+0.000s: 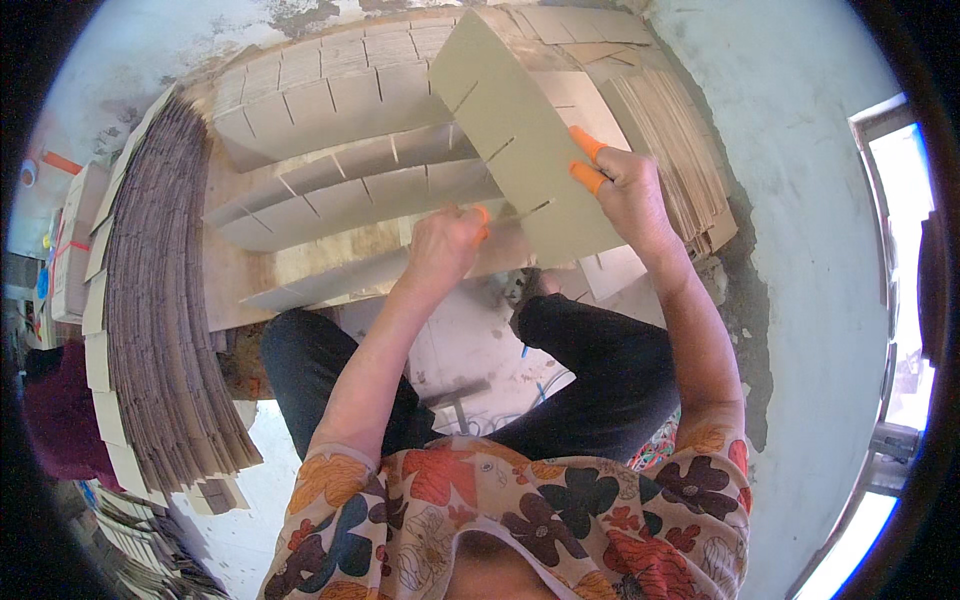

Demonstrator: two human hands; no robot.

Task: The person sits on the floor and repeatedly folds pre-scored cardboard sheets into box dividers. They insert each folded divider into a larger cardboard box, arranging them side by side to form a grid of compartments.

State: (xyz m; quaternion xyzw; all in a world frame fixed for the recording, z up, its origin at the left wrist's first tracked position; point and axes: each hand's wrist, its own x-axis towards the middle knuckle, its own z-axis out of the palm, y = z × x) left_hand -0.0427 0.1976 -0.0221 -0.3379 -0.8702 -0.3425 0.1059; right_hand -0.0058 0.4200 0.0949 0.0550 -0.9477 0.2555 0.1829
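My right hand [628, 188], with orange fingertip covers, grips the right edge of a slotted olive-grey cardboard strip [515, 135] held tilted above the work. My left hand [445, 243] pinches the lower end of that strip where it meets several upright slotted cardboard strips [350, 190] standing in parallel rows on a wooden board [240, 280]. Each row has evenly spaced slits cut from its top edge. Both forearms come up from my lap.
A tall fanned stack of brown cardboard strips [160, 300] lies at my left. More flat cardboard pieces [670, 130] are piled at the right behind the board. I sit on a pale concrete floor [820, 250], legs in black trousers [600, 370]. A bright doorway [900, 300] is at far right.
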